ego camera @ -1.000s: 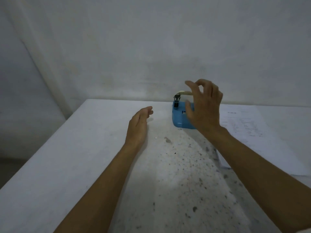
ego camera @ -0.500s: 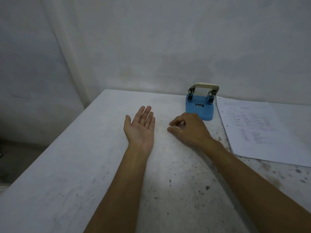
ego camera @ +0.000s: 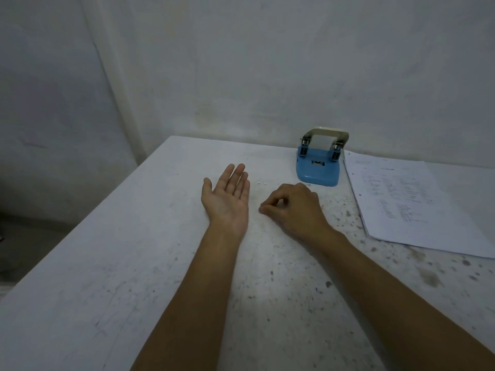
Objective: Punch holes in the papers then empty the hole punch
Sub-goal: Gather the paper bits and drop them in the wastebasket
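A blue hole punch [ego camera: 318,167] with a cream lever stands upright near the wall at the back of the white table [ego camera: 112,263]. To its right lies a stack of printed papers [ego camera: 401,199] with punched holes along the left edge. My left hand [ego camera: 227,199] rests palm up on the table, fingers straight and together, nothing visible in it. My right hand [ego camera: 292,207] is just right of it, knuckles up, thumb and fingertips pinched at the table surface. A few tiny white paper dots [ego camera: 262,183] lie between my hands and the punch.
The table is stained with dark specks toward the right and front. A bare wall runs behind it, and the table's left edge drops to a dark floor [ego camera: 32,236].
My right hand left the punch and came down to the table beside my left hand, fingers pinched. My left hand turned palm up. The view shifted left.
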